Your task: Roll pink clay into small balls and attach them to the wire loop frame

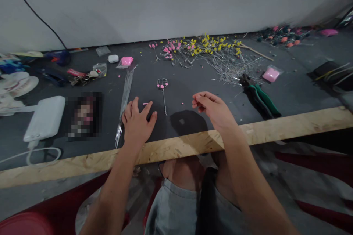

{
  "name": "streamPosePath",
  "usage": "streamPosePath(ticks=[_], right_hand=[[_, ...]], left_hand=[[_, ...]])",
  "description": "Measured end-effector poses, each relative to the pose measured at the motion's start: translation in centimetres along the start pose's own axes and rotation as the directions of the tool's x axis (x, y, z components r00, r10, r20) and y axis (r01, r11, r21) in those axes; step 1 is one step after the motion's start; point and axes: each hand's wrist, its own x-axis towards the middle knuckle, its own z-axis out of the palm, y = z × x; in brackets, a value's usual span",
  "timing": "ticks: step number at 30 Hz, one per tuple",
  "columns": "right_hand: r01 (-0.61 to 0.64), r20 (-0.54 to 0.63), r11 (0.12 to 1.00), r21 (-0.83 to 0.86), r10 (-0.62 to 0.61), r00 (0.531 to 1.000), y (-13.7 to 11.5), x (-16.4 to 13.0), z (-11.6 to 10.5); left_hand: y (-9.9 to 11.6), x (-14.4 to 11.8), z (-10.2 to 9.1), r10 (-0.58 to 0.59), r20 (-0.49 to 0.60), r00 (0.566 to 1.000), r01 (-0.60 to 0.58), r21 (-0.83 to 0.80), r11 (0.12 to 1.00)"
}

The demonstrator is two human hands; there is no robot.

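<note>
My left hand (138,122) is spread low over the dark tabletop, its fingers apart, beside a thin pink strip (147,103) and a bundle of straight metal wires (127,91). Thumb and fingertips of my right hand (211,107) are pinched together above the table; whatever is between them is too small to make out. Between the hands lies a twisted wire piece (163,97) with a rounded wire loop and several pink bits on it. A tiny pink ball (182,103) rests to its right.
Green-handled pliers (261,99) lie at right near a bag of pink clay (272,73). Yellow-tipped wire stems (217,46) pile at the back. A pink packet (126,61), white earbud case (113,58) and white power bank (45,117) are left. A wooden edge (176,147) runs along the front.
</note>
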Motion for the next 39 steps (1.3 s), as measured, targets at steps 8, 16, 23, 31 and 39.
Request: streamPosePath(ticks=[8, 16, 23, 31, 39], right_hand=[[0.0, -0.001, 1.0, -0.007, 0.0, 1.0, -0.09, -0.05, -0.09], [0.001, -0.003, 1.0, -0.023, -0.001, 1.0, -0.05, -0.01, -0.01], [0.002, 0.006, 1.0, -0.018, -0.002, 1.0, -0.08, 0.0, 0.05], [0.004, 0.002, 1.0, -0.022, -0.004, 1.0, 0.03, 0.04, -0.02], [-0.001, 0.008, 0.999, -0.04, 0.001, 1.0, -0.17, -0.11, 0.02]], left_hand=[[0.0, 0.03, 0.1, -0.02, -0.001, 1.0, 0.02, 0.012, 1.0], [-0.22, 0.37, 0.33, -0.066, 0.006, 0.998, 0.067, -0.035, 0.997], [-0.17, 0.25, 0.2, -0.055, -0.002, 0.998, 0.055, -0.042, 0.998], [-0.03, 0.21, 0.25, -0.04, 0.009, 0.999, 0.04, -0.014, 0.999], [-0.06, 0.23, 0.1, -0.039, 0.015, 0.999, 0.039, -0.052, 0.998]])
